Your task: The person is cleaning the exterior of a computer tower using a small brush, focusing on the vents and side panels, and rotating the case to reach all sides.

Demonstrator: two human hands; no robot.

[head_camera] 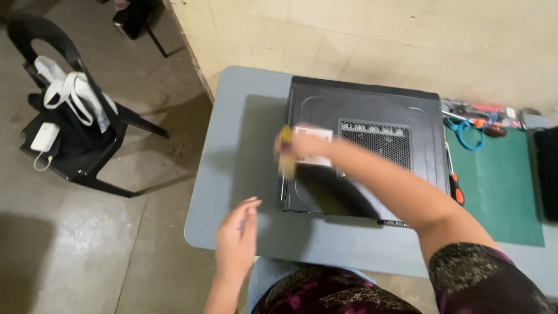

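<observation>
— Right hand, what do you have?

— My right hand (pixel 299 145) reaches across the black computer case (pixel 363 154), which lies flat on the grey surface (pixel 232 174). The fingers close around a screwdriver with a yellow handle (pixel 285 152); the shaft points down along the case's left edge. Motion blur here, so the tip's exact contact I cannot tell.

— And the left?

— My left hand (pixel 237 238) hovers over the surface just off the case's near left corner, fingers loosely together, half curled, holding nothing, apart from the case.

— Around the fingers?

— Just right of my right hand: a white label (pixel 317 139), then a mesh vent (pixel 378 141). Well right of it, past the case, an orange-handled screwdriver (pixel 454 185) beside a green mat (pixel 500 186); blue-handled tools (pixel 465 131) beyond. Far left of both hands, on the floor, a black chair (pixel 70 116) carrying a white bag (pixel 70 90).
</observation>
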